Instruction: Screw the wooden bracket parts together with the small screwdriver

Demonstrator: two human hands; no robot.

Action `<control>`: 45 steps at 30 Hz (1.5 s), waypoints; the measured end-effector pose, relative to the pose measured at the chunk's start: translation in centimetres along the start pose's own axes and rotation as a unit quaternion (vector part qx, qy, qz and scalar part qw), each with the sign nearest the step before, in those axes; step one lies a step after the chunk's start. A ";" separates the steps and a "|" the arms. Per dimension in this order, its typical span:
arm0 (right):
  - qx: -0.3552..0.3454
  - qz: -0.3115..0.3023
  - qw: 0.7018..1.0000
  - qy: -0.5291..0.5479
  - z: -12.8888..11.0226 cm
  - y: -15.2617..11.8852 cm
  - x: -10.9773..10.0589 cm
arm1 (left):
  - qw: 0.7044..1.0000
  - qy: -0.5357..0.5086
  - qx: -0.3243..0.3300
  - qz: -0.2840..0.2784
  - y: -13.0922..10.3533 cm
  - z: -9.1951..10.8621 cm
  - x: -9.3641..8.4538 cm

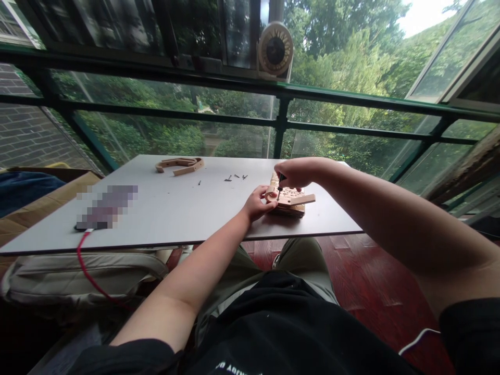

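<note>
My right hand (292,173) is closed around the dark handle of a screwdriver (279,191), which points down with its shaft on a light wooden piece (300,200). That piece has a rounded end and a straight arm sticking out to the right, and it lies on a carved wooden block (299,210). With its fingers bent around the rounded end, my left hand (259,203) grips the wooden piece from the left. The screwdriver's tip is too small to make out clearly.
Several dark screws (228,178) lie left of the block on the white table (179,208). Farther back sit curved wooden pieces (183,165). A blurred-out device with a red cable (84,255) is at the left. A round fan (275,49) stands on the railing.
</note>
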State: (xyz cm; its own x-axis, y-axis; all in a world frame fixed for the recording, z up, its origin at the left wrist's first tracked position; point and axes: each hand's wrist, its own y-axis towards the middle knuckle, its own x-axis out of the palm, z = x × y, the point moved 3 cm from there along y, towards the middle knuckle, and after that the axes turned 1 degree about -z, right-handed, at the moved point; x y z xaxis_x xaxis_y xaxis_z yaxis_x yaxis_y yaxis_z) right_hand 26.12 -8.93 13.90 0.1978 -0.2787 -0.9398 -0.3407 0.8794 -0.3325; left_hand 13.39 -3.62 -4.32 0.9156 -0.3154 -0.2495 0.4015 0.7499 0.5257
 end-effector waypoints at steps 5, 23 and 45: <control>0.009 -0.022 1.000 -0.015 0.0 0.4 -0.2 | 1.000 0.008 -0.002 -0.002 0.0 -0.1 0.0; 0.062 -0.054 0.995 -0.061 -0.9 -0.3 -0.6 | 1.000 -0.020 -0.012 -0.012 0.1 -0.5 0.0; -0.021 0.094 0.991 -0.089 0.9 -0.6 -0.7 | 0.994 -0.107 -0.031 -0.014 0.3 -0.5 -0.1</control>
State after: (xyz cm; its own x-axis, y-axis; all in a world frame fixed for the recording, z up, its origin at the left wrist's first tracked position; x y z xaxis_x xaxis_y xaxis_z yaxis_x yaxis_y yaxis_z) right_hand 27.02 -8.89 14.83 0.2847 -0.0364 -0.9579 -0.4233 0.8918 -0.1597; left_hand 13.39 -3.02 -4.57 0.8903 -0.4479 -0.0814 0.4310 0.7715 0.4680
